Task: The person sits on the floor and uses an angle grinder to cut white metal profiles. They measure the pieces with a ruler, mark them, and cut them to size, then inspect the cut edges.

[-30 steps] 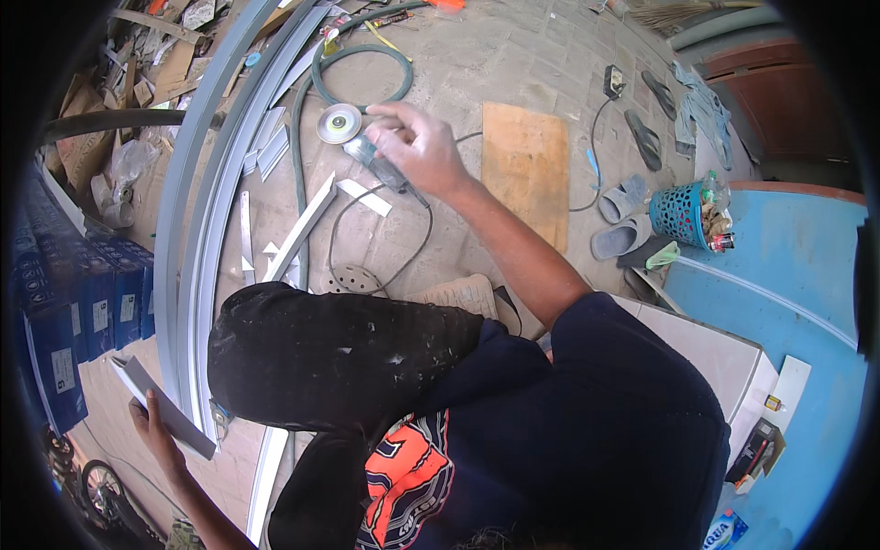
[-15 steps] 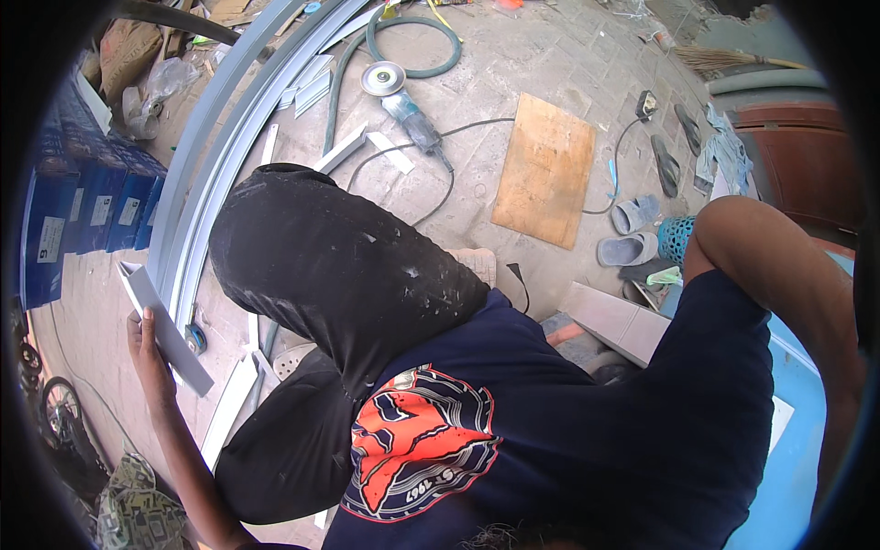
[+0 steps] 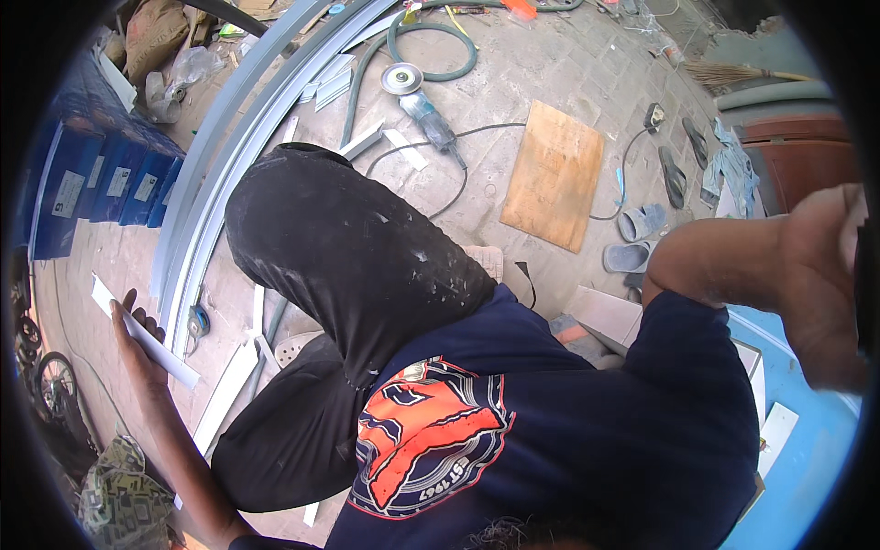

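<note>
My left hand [image 3: 137, 353] is wrapped round a short white channel-shaped strip [image 3: 163, 356], which slants across the palm at the left of the view. Below and to the right of that hand lies a longer white strip [image 3: 225, 394] on the floor, beside my bent leg. A tape measure [image 3: 198, 321] lies near the held strip. My right hand [image 3: 825, 275] is raised close to the camera at the right edge; its fingers are cut off by the dark rim, so whether it holds anything is hidden.
Long grey profiles [image 3: 197, 197] run along my left side, with blue boxes [image 3: 69, 197] beyond. An angle grinder [image 3: 424, 119] with its cord lies ahead, near a hose [image 3: 472, 60] and a wooden board [image 3: 553, 174]. Slippers [image 3: 674, 174] and a blue surface [image 3: 807, 458] are at the right.
My right arm has folded up, bringing the hand into view at the right edge. My left hand has shifted slightly left and lower, turning the white strip.
</note>
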Tool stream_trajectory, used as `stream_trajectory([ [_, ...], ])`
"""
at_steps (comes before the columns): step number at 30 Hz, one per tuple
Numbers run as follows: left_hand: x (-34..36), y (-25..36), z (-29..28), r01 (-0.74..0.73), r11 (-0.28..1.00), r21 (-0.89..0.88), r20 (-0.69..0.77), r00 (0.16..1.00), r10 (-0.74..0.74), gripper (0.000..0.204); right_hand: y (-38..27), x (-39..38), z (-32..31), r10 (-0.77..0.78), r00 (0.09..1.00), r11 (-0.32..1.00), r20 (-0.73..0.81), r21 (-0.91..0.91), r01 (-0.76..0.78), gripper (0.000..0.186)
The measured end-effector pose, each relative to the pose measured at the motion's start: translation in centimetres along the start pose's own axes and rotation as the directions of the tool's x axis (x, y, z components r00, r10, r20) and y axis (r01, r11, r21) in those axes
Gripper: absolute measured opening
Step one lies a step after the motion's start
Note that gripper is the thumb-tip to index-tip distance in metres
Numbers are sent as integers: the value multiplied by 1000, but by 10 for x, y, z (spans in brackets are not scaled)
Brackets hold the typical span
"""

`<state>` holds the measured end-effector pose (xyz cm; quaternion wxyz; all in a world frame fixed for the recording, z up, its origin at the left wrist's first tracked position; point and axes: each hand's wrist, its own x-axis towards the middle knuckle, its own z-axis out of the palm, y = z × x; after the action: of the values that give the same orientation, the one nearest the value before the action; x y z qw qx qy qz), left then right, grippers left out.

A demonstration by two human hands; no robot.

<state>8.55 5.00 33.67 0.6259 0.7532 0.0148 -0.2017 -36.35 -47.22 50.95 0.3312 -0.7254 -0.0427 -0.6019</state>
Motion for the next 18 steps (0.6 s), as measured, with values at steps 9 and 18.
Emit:
stream_trajectory([
  [9,-5,70,63,-368,852,-372,44,910,412,81,20,-87,242,665,643,437,379,501,-747,17],
  [18,-6,109,158,-428,508,-747,-204,875,438,71,8,-60,379,363,830,734,423,419,-535,15],
])
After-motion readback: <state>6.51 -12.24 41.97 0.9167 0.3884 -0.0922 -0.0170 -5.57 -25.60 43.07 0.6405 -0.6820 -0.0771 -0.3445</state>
